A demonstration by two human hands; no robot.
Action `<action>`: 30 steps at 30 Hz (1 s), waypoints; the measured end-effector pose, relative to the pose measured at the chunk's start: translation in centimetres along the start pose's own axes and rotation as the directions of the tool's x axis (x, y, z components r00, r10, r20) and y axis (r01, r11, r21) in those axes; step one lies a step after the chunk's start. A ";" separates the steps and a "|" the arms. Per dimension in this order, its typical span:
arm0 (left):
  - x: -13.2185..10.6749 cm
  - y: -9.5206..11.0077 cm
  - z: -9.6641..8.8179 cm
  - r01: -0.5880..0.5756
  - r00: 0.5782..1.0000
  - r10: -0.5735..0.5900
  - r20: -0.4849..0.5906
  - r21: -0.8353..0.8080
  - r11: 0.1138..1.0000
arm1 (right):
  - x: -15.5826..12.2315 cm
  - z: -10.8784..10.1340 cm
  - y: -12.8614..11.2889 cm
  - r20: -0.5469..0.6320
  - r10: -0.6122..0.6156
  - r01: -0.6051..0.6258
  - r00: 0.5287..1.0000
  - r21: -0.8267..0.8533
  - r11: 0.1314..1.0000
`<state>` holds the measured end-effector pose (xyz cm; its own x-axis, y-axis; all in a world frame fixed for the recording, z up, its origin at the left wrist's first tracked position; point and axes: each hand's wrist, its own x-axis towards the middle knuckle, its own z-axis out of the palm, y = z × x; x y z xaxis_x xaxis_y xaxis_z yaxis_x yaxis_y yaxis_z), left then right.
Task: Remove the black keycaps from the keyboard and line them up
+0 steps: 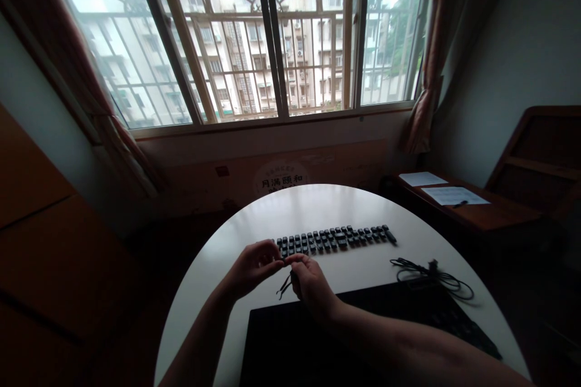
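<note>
My left hand and my right hand meet above the white round table, fingertips pinched together. My right hand grips a thin black wire tool whose prongs hang down to the left. My left fingers pinch something small and dark at that tool's tip, too small to name. Just behind the hands lie rows of loose black keycaps. A black keyboard lies at the table's near edge, partly under my right forearm.
A coiled black cable lies on the table's right side. A wooden desk with white papers stands to the right. A barred window and curtains fill the back. Brown wooden furniture stands at left.
</note>
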<state>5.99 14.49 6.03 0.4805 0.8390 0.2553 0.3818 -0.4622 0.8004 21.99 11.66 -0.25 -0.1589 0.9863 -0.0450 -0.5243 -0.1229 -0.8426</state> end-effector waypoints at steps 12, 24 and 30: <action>-0.1 0.1 -0.3 -0.057 0.998 0.058 0.001 0.204 0.977 | 0.0 0.0 -0.2 -0.023 0.054 -0.054 0.998 -0.005 0.999; -0.3 0.5 -0.1 -0.077 0.995 0.090 -0.034 0.285 0.955 | -0.3 -0.1 -0.4 -0.015 0.035 -0.035 0.999 -0.002 0.999; -0.4 0.6 0.0 -0.100 0.993 0.116 -0.028 0.328 0.939 | -0.3 -0.2 -0.3 0.000 0.033 -0.033 0.999 -0.009 0.999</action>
<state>6.07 13.90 6.43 0.4994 0.7874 0.3613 0.5690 -0.6126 0.5486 22.34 11.46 -0.14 -0.1759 0.9817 -0.0723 -0.5110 -0.1539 -0.8457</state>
